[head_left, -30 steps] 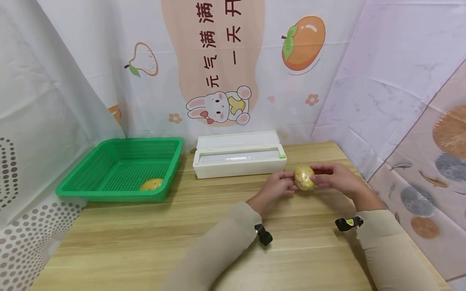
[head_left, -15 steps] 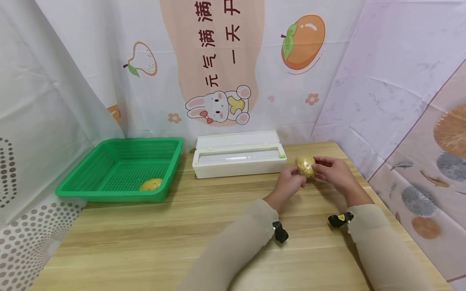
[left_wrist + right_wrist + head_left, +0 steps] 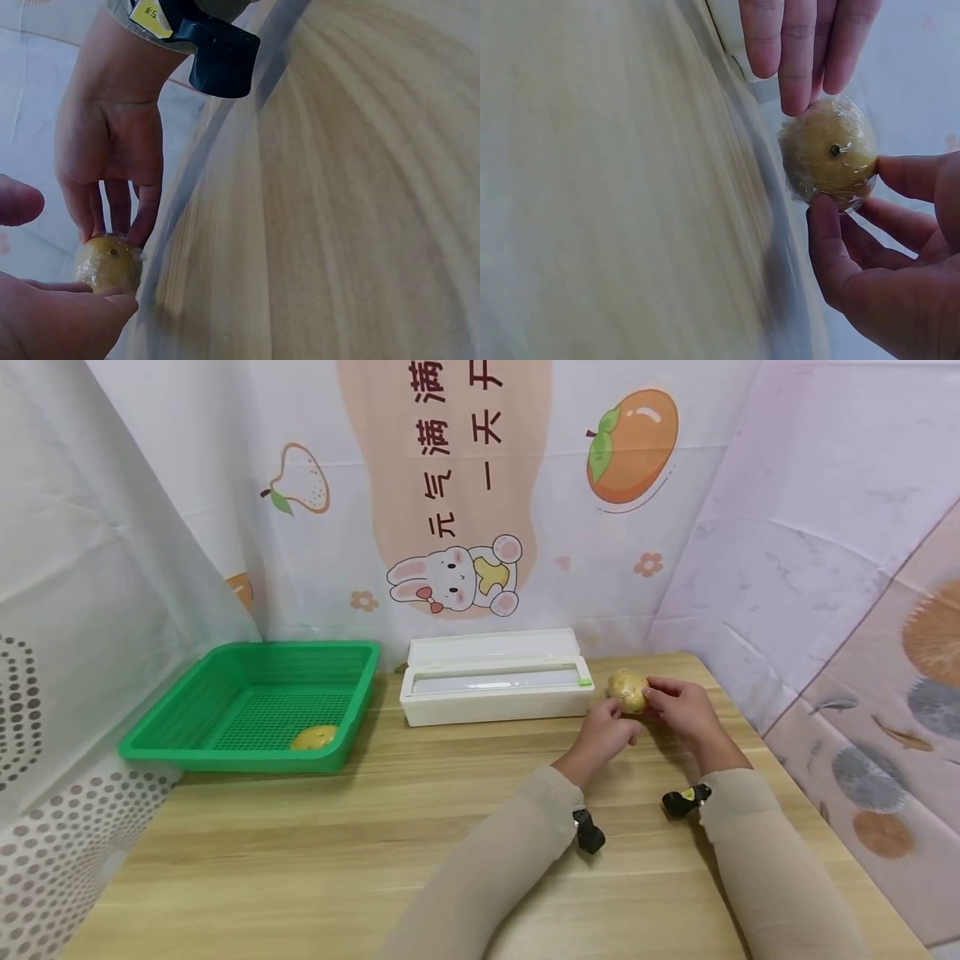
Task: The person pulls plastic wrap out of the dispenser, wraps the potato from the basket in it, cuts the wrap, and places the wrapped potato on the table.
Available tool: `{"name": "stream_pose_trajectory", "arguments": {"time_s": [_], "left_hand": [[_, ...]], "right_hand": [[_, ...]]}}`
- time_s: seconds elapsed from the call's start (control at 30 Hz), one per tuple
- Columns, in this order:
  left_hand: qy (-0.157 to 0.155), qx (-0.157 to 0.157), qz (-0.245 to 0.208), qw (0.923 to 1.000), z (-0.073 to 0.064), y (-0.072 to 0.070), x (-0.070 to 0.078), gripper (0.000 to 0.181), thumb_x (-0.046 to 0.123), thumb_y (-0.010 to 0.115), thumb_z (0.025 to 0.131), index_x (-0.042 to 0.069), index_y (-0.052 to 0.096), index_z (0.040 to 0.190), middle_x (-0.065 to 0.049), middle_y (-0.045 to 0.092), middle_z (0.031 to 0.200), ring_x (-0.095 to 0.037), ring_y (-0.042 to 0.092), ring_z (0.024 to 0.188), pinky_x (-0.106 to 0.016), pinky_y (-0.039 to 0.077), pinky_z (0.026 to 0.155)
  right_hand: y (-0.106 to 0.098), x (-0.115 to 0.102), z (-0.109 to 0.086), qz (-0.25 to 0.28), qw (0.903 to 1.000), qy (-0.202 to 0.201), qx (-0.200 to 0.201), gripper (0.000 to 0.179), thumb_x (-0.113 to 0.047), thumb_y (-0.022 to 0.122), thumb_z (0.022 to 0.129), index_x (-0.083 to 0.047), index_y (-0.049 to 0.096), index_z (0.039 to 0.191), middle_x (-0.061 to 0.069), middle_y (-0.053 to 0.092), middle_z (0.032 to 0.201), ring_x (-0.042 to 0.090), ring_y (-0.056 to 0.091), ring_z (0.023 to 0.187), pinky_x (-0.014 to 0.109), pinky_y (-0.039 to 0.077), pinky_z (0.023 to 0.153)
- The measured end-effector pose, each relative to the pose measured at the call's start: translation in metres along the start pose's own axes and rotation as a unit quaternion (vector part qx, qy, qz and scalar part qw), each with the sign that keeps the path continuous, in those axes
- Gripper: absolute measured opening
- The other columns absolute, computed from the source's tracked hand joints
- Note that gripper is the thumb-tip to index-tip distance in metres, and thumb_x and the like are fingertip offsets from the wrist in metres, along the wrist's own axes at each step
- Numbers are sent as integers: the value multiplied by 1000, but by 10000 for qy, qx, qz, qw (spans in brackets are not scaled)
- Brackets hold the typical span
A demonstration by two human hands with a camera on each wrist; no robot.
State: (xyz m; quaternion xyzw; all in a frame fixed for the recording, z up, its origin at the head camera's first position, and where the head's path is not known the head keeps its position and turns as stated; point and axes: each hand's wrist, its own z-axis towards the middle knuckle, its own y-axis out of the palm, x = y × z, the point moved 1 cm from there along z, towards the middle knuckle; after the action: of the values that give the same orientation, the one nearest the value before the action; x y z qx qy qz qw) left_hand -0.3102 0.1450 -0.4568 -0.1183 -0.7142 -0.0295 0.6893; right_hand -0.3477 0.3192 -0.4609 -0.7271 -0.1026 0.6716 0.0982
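One film-wrapped fruit (image 3: 628, 689) right of the white box (image 3: 497, 707)

Left of the box, a green basket (image 3: 240, 762) holds another fruit (image 3: 315, 737). Right of the box, the left hand (image 3: 602, 732)'s straight fingers touch the roundish wrapped fruit, long axis unclear; the right hand (image 3: 682, 710) pinches it. Only the wrist views show its dark stem spot (image 3: 835, 150), facing them. It is farther back beside the box than a second ago.

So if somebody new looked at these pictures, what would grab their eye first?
Probably the bright green basket on the left of the table, with a yellow object inside. Next, the film-wrapped yellow item at the right, pinched by the right hand while the left hand touches it. Behind, a cartoon rabbit is printed sideways on the white curtain.
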Motion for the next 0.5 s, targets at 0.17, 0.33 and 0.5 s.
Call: {"name": "stream_pose_trajectory", "arguments": {"time_s": [0.17, 0.33, 0.5], "left_hand": [[-42, -129, 194, 9997, 4, -1, -1, 33, -3, 64, 72, 0, 66, 104, 0, 49, 74, -12, 40, 63, -25, 34, 57], [23, -183, 443, 9989, 5, -1, -3, 15, -4, 64, 75, 4, 60, 87, 6, 33, 61, -10, 33, 56, -24, 31, 53], [109, -218, 499, 9985, 4, -2, -4, 14, -4, 64, 75, 3, 61, 86, 6, 29, 59, -11, 30, 53, -25, 29, 52]], "right_hand": [[-1, 4, 1, -283, 9995, 76, 129, 59, -31, 57, 107, 2, 43, 154, 26, 47, 154, -8, 64, 87, 21, 58, 87], [1, 8, 1, -281, 9993, 207, 92, 60, -32, 57, 107, 0, 43, 155, 24, 45, 156, -9, 63, 88, 20, 57, 89], [2, 10, 2, -56, 9998, 175, 4, 61, -30, 56, 107, 1, 40, 156, 26, 43, 157, -10, 64, 88, 23, 58, 91]]}}
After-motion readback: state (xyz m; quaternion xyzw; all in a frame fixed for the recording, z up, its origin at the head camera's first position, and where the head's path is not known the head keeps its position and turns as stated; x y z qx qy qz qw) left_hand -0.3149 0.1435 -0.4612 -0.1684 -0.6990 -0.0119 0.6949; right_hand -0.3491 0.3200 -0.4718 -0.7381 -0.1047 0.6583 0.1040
